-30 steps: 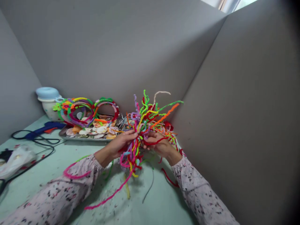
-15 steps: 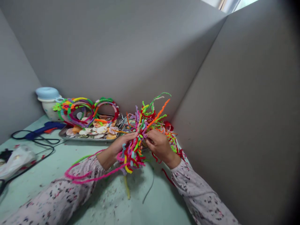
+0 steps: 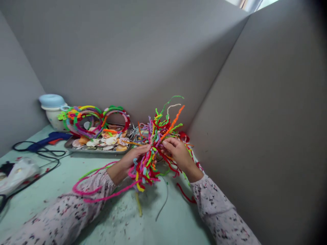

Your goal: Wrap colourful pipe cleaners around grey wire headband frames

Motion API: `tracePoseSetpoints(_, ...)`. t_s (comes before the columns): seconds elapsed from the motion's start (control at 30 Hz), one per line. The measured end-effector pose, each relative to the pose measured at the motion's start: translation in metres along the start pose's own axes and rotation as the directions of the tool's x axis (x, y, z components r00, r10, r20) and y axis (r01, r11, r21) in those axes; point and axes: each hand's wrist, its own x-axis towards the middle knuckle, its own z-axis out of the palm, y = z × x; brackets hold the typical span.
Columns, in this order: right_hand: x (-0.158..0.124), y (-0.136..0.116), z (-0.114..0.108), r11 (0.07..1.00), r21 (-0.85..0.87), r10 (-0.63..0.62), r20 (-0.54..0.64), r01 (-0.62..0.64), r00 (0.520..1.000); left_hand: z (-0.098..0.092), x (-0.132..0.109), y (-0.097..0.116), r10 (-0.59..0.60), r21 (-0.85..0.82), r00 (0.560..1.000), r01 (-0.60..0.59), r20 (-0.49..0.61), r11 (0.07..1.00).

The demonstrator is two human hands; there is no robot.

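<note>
Bundle (image 3: 147, 161) of fuzzy, pipe-cleaner-like stems, many colours, raised just above the worktop (image 3: 58, 190) between the two hands. Texture: soft nap, kinked and wavy. Upper ends splay out like a brush, an orange stem (image 3: 177, 115) standing stiff among curlier green ones; lower ends hang in a dense tangle. One long pink strand (image 3: 114, 195) trails over the left sleeve (image 3: 63, 214), pale cloth with dark and pinkish flecks, cuff gathered.

Left hand (image 3: 130, 159): closed on the bundle's middle, thumb uppermost. Right hand (image 3: 180, 156): fingers bent in against the bundle's other side; cannot tell whether they pinch a strand.

Worktop: pale green, smooth, littered with dark specks. Loose on it, a curved red stem (image 3: 184, 194) and a thin grey strand (image 3: 163, 204).

Behind: shallow metal tray (image 3: 92, 151) of seashells (image 3: 109, 141), fan-shaped, white to orange. Fuzzy-wrapped hoops (image 3: 89, 108) stand over the shells. Further left, a pale rounded jar (image 3: 53, 119) with a domed blue lid (image 3: 51, 100); marks on its side too small to make out. Crumpled, translucent plastic bag (image 3: 22, 173) near a looping black cord (image 3: 25, 143).
</note>
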Motion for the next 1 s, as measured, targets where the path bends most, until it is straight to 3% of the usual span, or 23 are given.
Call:
tracePoseSetpoints(0.13,0.000,0.000,0.000,0.990,0.119,0.070,-0.006,-0.069,0.998,-0.001,0.000,0.002,0.013,0.029,1.000,-0.013,-0.003,0.999)
tracePoseSetpoints(0.23,-0.003,-0.001,0.002,0.999,0.008,0.042,-0.031,-0.042,0.999,-0.002,0.001,0.001,0.034,0.050,0.999,-0.033,-0.019,0.998)
tracePoseSetpoints(0.37,-0.007,-0.001,0.004,0.984,-0.180,0.006,0.072,0.007,0.997,0.003,-0.003,0.000,0.046,0.095,0.998,-0.043,-0.033,0.995)
tracePoseSetpoints(0.57,-0.004,0.001,0.003,0.996,-0.091,0.028,0.060,-0.023,0.998,0.011,-0.008,0.003,0.047,0.155,0.994,-0.062,0.096,0.986)
tracePoseSetpoints(0.73,-0.006,0.003,0.000,0.995,-0.103,-0.004,0.107,0.015,0.994,0.012,-0.008,0.003,0.067,0.197,0.996,-0.078,0.060,0.977)
tracePoseSetpoints(0.87,-0.007,0.005,0.004,0.988,-0.152,0.046,0.121,-0.027,0.992,0.017,-0.007,0.000,0.178,0.351,0.980,-0.196,0.084,0.916)
tracePoseSetpoints(1.0,-0.001,-0.008,0.001,0.984,-0.177,0.016,0.026,-0.011,1.000,0.016,-0.006,0.001,0.270,0.485,0.955,-0.296,0.125,0.823)
